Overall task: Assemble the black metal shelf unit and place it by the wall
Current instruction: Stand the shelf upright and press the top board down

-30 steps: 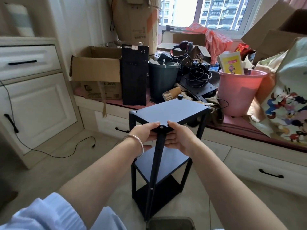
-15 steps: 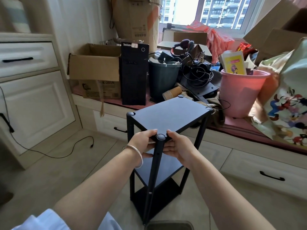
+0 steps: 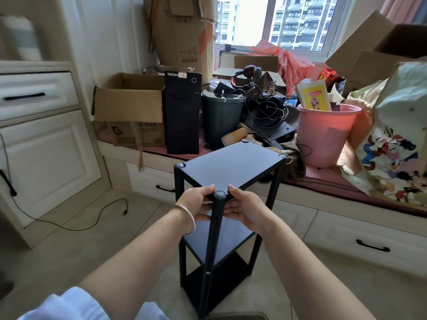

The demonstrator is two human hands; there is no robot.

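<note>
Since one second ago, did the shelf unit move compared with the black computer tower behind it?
Cannot tell. The shelf unit, held at its near corner by the left hand and right hand, keeps nearly the same offset from the black computer tower; the camera itself shifted.

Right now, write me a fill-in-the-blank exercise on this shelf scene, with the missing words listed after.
1. Both hands grip the top board of the black shelf unit at its nearest ____.
2. The left hand has a silver ____ on its wrist.
3. The yellow book stands in the ____ bucket.

Missing words: corner; bracelet; pink
</note>
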